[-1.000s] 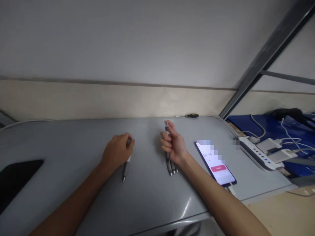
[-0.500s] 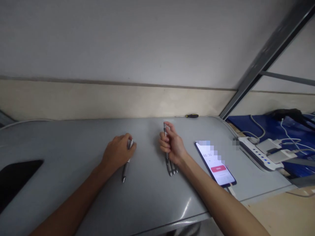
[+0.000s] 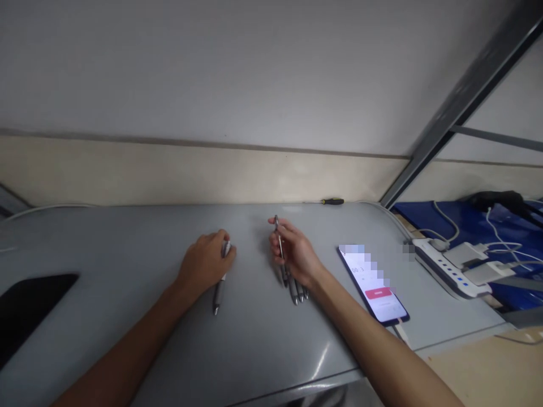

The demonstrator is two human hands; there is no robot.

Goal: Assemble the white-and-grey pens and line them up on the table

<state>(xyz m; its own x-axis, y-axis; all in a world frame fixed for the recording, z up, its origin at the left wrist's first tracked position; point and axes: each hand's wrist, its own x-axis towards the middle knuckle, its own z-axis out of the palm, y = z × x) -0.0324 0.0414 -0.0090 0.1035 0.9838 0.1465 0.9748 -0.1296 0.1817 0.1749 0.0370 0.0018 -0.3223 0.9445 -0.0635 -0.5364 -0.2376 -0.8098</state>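
My left hand (image 3: 206,260) is closed around the upper part of a grey-and-white pen (image 3: 219,295), whose tip points toward me near the desk top. In my right hand (image 3: 293,251) a slim silver pen (image 3: 280,246) is pinched between thumb and fingers, its clicker end up and its tip angled down. Below that hand, several grey pens (image 3: 296,297) lie side by side on the desk, their upper parts hidden behind the hand.
On the grey desk (image 3: 271,350), a phone (image 3: 375,288) with a lit screen lies right of my right arm, plugged into a cable. A power strip (image 3: 452,268) with chargers sits at the right edge. A screwdriver (image 3: 333,201) rests by the wall; a black object (image 3: 34,305) lies left.
The pen in my right hand has tilted, its top leaning left, and the fingers have shifted on it. My left hand keeps its hold with hardly any movement.
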